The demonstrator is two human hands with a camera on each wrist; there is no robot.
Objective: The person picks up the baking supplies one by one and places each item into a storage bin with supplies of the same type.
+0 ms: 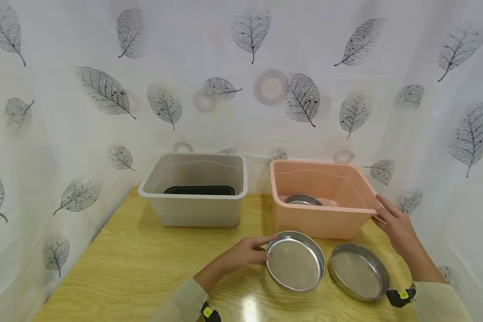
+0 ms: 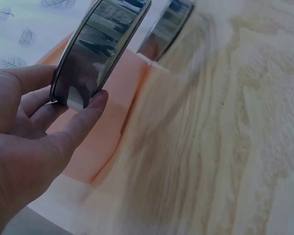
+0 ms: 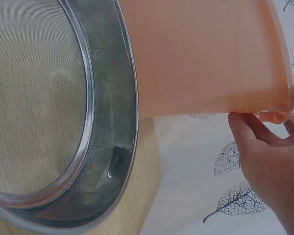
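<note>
My left hand [image 1: 245, 254] pinches the rim of a round metal sieve [image 1: 295, 263] with a fine mesh, between thumb and fingers. In the left wrist view that sieve [image 2: 98, 49] is lifted off the wooden table, its side wall facing the camera. My right hand [image 1: 398, 226] holds the right front corner of the pink bin [image 1: 318, 221] at its rim. A second sieve [image 1: 360, 273] lies on the table in front of the bin, near my right wrist; it fills the left of the right wrist view. Inside the pink bin part of another round metal sieve [image 1: 303, 198] shows.
A beige bin [image 1: 195, 210] stands left of the pink one, with a dark tray-like object [image 1: 199, 190] inside. Both stand at the back of the wooden table [image 1: 145, 264]. A white curtain with leaf prints [image 1: 233, 125] hangs behind and at both sides.
</note>
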